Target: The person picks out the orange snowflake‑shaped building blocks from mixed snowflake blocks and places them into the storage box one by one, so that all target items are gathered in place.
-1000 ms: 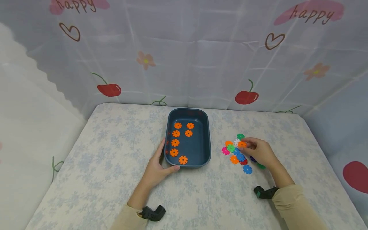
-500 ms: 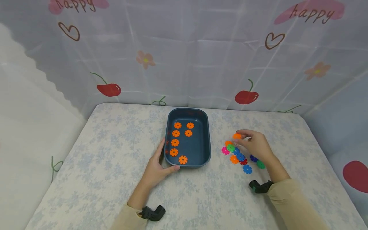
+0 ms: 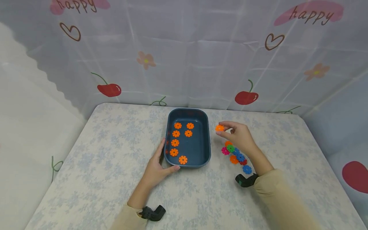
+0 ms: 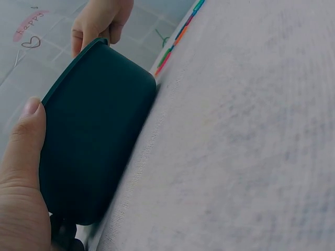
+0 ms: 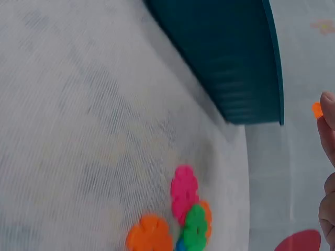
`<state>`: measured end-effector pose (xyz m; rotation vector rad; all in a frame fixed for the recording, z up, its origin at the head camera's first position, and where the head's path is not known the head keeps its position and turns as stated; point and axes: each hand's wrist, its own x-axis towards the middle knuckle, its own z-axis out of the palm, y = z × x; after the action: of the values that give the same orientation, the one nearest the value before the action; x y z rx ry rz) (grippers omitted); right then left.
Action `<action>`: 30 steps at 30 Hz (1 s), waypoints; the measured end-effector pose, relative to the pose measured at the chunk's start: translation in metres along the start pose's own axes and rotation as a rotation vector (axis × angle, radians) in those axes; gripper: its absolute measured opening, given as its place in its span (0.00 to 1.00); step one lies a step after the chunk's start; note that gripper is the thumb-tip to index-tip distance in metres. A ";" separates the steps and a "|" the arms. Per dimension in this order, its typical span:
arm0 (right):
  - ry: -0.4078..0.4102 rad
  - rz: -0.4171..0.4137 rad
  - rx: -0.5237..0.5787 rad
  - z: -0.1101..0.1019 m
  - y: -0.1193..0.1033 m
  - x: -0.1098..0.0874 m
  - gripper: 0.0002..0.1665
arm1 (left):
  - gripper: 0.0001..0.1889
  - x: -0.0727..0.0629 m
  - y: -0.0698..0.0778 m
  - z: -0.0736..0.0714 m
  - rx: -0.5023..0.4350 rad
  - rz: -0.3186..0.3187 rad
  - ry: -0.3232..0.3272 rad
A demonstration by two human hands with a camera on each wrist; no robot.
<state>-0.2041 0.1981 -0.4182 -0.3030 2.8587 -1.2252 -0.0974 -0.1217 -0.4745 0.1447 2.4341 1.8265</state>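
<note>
My right hand (image 3: pixel 240 135) pinches an orange notched snowflake disc (image 3: pixel 219 127) between thumb and fingertips, raised just right of the dark teal plastic tub (image 3: pixel 209 143). In the right wrist view a sliver of that disc (image 5: pixel 317 110) shows at the fingertips. The left hand (image 3: pixel 155 171) grips the tub's near left corner, its thumb (image 4: pixel 29 125) along the near rim and the fingers against the left side. Several orange discs (image 3: pixel 175 142) lie flat inside the tub, mostly along its left half. To the right, a loose pile of discs includes pink (image 3: pixel 225 150), green (image 3: pixel 231 148) and blue (image 3: pixel 240 157) ones.
A pale flower-patterned cloth (image 3: pixel 115 134) covers the table. Behind it hangs a white printed curtain (image 3: pixel 184 70), close past the tub's far end. A blue disc (image 3: pixel 247 169) lies at the near edge of the pile, below the right forearm.
From the pile, my right hand has lifted the orange disc and carried it left and away from me to beside the tub. The left hand and the tub have stayed put.
</note>
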 end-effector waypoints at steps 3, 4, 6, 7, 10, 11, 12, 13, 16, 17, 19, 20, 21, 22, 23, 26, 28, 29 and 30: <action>-0.020 -0.029 0.024 0.007 -0.008 0.004 0.27 | 0.60 0.000 0.000 0.000 0.000 0.000 -0.001; -0.025 -0.040 0.025 0.010 -0.011 0.005 0.26 | 0.60 0.000 0.000 0.000 0.001 0.000 -0.001; -0.033 -0.069 0.022 0.016 -0.015 0.006 0.26 | 0.60 0.000 0.000 0.000 0.003 0.000 -0.002; -0.040 -0.080 0.023 0.019 -0.017 0.006 0.25 | 0.60 0.000 0.000 0.000 0.005 0.000 -0.002; -0.056 -0.097 0.011 0.029 -0.023 0.008 0.25 | 0.60 0.000 0.000 0.000 0.010 -0.006 -0.003; -0.063 -0.105 -0.001 0.032 -0.025 0.008 0.25 | 0.60 0.000 0.000 0.000 0.011 -0.006 -0.004; -0.071 -0.113 -0.016 0.035 -0.027 0.009 0.25 | 0.60 0.000 0.000 0.000 0.012 -0.007 -0.004; -0.080 -0.121 -0.033 0.038 -0.029 0.009 0.25 | 0.60 0.000 0.000 0.000 0.012 -0.008 -0.004; -0.103 -0.147 -0.096 0.046 -0.036 0.009 0.25 | 0.60 0.000 0.000 0.000 0.013 -0.006 -0.005; -0.109 -0.159 -0.120 0.048 -0.038 0.010 0.25 | 0.60 0.000 0.000 0.000 0.013 -0.005 -0.004; -0.119 -0.175 -0.151 0.052 -0.042 0.010 0.25 | 0.60 0.000 0.000 0.000 0.011 -0.004 -0.005; -0.121 -0.182 -0.169 0.054 -0.044 0.010 0.25 | 0.60 0.000 0.000 0.000 0.011 -0.003 -0.005; -0.121 -0.191 -0.188 0.056 -0.046 0.010 0.25 | 0.60 0.000 0.000 0.000 0.010 -0.002 -0.006; -0.125 -0.199 -0.201 0.058 -0.048 0.010 0.25 | 0.60 0.000 0.000 0.000 0.009 -0.001 -0.007; -0.128 -0.209 -0.217 0.061 -0.049 0.011 0.24 | 0.59 0.000 0.000 0.000 0.007 0.000 -0.007; -0.144 -0.228 -0.245 0.067 -0.054 0.012 0.24 | 0.59 0.000 0.000 0.000 0.005 0.007 -0.008; -0.160 -0.243 -0.259 0.070 -0.057 0.013 0.24 | 0.59 0.000 0.000 0.000 0.005 0.012 -0.007; -0.169 -0.250 -0.268 0.073 -0.058 0.015 0.24 | 0.59 0.000 0.000 0.000 0.005 0.013 -0.006; -0.178 -0.260 -0.274 0.074 -0.059 0.016 0.24 | 0.59 0.000 0.000 0.000 0.006 0.013 -0.005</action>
<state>-0.2024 0.1023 -0.4265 -0.7695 2.8911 -0.7788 -0.0976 -0.1222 -0.4743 0.1662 2.4411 1.8216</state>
